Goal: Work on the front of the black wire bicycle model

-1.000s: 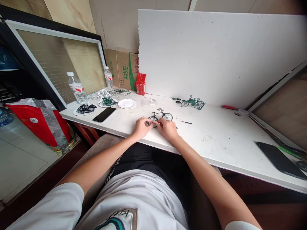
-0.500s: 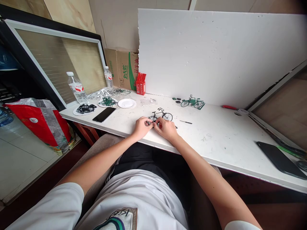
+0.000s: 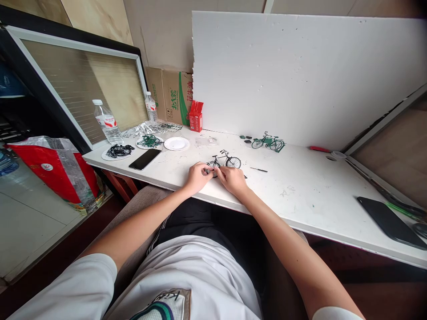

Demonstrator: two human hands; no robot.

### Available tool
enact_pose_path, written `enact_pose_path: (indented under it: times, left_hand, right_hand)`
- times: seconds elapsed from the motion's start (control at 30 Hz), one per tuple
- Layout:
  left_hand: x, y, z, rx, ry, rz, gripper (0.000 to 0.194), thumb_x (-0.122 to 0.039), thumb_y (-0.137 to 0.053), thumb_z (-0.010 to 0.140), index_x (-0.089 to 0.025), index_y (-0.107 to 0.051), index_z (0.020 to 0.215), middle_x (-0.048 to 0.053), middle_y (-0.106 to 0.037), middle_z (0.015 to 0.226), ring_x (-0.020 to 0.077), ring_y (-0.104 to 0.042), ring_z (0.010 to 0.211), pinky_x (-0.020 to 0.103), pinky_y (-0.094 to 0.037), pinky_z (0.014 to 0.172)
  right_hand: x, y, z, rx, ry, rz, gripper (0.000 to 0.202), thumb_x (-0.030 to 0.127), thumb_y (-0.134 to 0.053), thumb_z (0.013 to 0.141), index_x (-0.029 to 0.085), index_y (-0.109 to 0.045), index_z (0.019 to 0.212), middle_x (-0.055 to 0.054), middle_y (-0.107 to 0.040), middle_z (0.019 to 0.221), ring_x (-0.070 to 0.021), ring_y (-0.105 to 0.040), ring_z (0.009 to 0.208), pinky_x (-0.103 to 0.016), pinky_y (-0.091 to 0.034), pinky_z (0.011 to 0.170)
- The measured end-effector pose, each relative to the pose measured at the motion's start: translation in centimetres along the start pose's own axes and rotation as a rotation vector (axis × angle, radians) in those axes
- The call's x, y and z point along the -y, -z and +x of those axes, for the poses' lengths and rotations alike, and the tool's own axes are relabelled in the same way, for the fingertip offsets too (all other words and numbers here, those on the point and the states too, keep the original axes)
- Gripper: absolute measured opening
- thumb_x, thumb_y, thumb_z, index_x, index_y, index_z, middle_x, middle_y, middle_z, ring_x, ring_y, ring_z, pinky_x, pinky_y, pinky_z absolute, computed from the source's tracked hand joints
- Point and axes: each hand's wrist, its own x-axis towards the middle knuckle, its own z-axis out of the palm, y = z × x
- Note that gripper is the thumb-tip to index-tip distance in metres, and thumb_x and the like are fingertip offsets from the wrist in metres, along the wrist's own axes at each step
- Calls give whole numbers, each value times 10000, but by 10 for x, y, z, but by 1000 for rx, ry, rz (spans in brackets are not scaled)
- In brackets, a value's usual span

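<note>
A small black model bicycle [image 3: 232, 162] stands on the white table [image 3: 293, 206], its front wheel to the right. At its rear wheel, my left hand [image 3: 199, 177] has thumb and fingertips closed on the wheel's lower left part. My right hand [image 3: 232, 178] is against the bicycle's lower middle, its thumb and forefinger near my left fingertips, fingers curled. Whatever small part may be between the fingertips is too small to make out. To the right lies a thin dark tool [image 3: 259, 170]. Further back a green model bicycle [image 3: 267, 142] stands beside small dark pieces [image 3: 246, 138].
At the left are a phone [image 3: 145, 159], plates with black parts [image 3: 119, 151] and green parts [image 3: 150, 141], a bare white plate [image 3: 176, 144] and two water bottles [image 3: 108, 122]. A red box [image 3: 196, 117] stands behind. Another dark device [image 3: 390, 221] lies at the right edge.
My right hand's fingers have shifted slightly at the bicycle, showing more of its frame. The bicycle has moved very slightly to the right. My left hand stays at the rear wheel.
</note>
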Motion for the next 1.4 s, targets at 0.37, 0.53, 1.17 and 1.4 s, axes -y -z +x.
enact_pose_path:
  times: [0.37,0.53,1.17,1.4]
  left_hand:
    - [1,0,0,-1,2,-10,102,-129,-815,810,-189,-814,893,61,-789,966,157,-676,741,298,-579,736]
    - [2,-1,0,1,1,-9,81,-157,-818,822,-186,-810,897,60,-792,963,156,-680,744,295,-578,736]
    - [0,0,0,32,-36,6,99,-124,-806,820,-191,-827,889,48,-780,953,141,-664,726,292,-560,739]
    - [-1,0,-1,34,-13,8,81,-129,-813,819,-183,-806,879,51,-780,949,147,-670,735,289,-561,734]
  right_hand:
    - [7,5,-1,23,-55,54,291,445,-540,1057,223,-722,1105,-24,-767,762,-208,-678,695,-293,-307,639]
    - [3,1,0,32,-25,36,293,392,-511,1074,219,-742,1020,-49,-788,828,-199,-661,700,-303,-282,637]
    - [2,1,1,66,6,22,559,516,-378,1141,197,-735,852,-84,-780,848,-186,-643,728,-310,-242,635]
    - [4,1,0,62,-34,2,376,454,-470,1102,209,-746,1032,-67,-794,852,-207,-674,738,-309,-268,649]
